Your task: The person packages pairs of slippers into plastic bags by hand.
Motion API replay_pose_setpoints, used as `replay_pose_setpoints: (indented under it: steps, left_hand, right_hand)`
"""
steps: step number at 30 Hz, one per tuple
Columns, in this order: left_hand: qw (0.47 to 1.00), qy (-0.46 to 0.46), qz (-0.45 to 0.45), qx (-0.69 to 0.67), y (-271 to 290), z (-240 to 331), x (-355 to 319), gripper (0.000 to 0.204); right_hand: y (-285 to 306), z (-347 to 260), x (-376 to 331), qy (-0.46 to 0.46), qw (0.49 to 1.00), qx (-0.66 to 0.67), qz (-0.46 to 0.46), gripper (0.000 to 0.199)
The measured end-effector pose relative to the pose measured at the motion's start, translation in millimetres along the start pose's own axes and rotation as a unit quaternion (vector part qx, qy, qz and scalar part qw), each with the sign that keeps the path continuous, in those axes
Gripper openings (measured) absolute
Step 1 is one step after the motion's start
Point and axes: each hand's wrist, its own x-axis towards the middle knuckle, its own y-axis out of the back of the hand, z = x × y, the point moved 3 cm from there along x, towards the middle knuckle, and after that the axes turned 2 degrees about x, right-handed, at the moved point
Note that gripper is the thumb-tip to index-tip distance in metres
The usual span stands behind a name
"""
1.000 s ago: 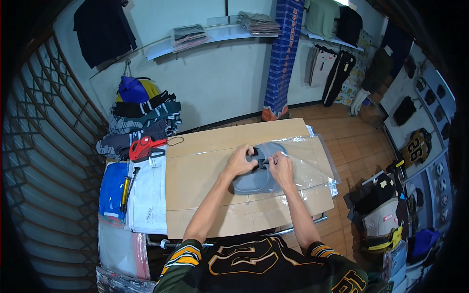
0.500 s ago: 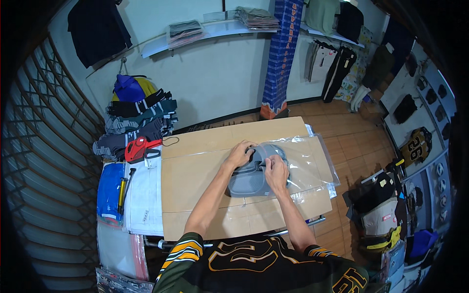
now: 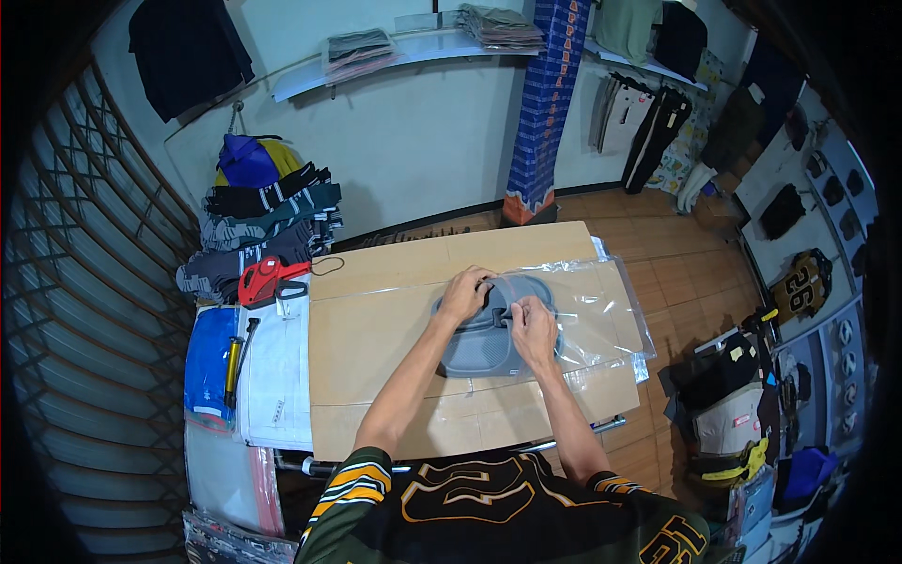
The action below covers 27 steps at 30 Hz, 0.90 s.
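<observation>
A rounded grey item with a finely textured panel and a dark gap near its middle lies on a cardboard sheet; its exact kind is not clear. My left hand grips its upper left edge, fingers curled over the rim beside the gap. My right hand pinches a dark strap-like part at its right side, thumb and fingertips pressed together. Clear plastic film lies to the right of the item and partly beside my right hand.
At the table's left are a red handheld labelling gun, stacked folded knitwear, a yellow-and-black pump and a blue packet. A clothes pile stands right of the table. A blue pillar rises behind.
The view has shifted slightly. Both hands keep their grip on the grey item, with only a small movement of the fingers and of the item.
</observation>
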Motion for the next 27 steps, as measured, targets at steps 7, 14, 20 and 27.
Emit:
replay_pose_setpoints:
  steps: [7, 14, 20, 27]
  left_hand:
    - [0.984, 0.042, 0.172, 0.023, -14, 14, -12, 0.021]
    - [0.985, 0.06, 0.159, -0.034, -5, 19, -13, 0.025]
    - [0.999, -0.041, 0.013, -0.024, 53, 40, -70, 0.061]
    - [0.987, 0.035, -0.128, 0.095, 88, 2, -129, 0.14]
  right_hand:
    - [1, -4, 1, 0.039, 0.999, -0.004, 0.023, 0.013]
    - [9, -5, -4, -0.006, 1.0, -0.006, -0.023, 0.012]
    - [16, 0, -8, -0.011, 0.998, -0.054, -0.026, 0.015]
    - [26, -3, 5, -0.075, 0.989, -0.005, -0.128, 0.019]
